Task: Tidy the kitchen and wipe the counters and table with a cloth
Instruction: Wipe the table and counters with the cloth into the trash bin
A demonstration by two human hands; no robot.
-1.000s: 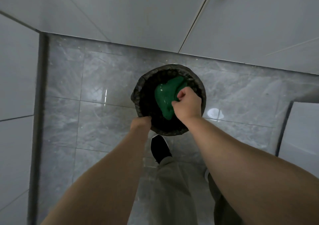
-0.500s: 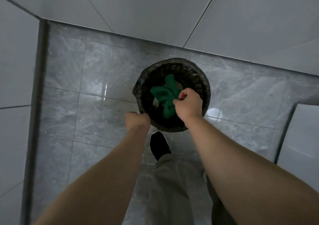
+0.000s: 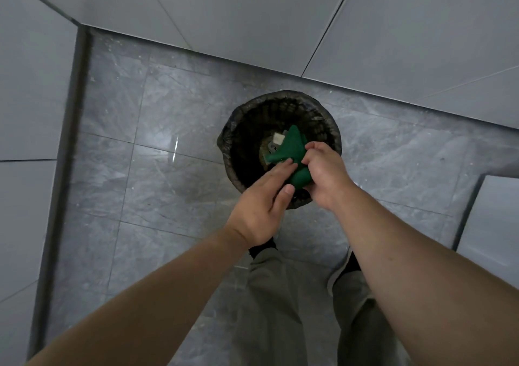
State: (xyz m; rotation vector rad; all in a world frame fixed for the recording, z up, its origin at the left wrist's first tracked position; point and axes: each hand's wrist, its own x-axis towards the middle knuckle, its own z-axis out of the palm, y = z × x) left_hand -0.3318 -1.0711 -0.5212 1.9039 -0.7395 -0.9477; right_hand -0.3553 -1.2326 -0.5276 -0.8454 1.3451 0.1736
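The green cloth point(image 3: 292, 152) is held pinched in the right grip point(image 3: 323, 174) above the lined bin point(image 3: 247, 129). The left grip point(image 3: 261, 205), lifted from the rim a second ago, is now laid straight-fingered against the cloth, apparently for shaking-out.

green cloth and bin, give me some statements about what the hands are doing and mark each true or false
1. The right hand grips the green cloth over the opening of the bin. True.
2. The bin is empty. False: pale scraps lie at its bottom.
3. The left hand holds the bin's rim. False: its straight fingers touch the green cloth.
4. The bin stands on grey floor tiles close to a wall. True.
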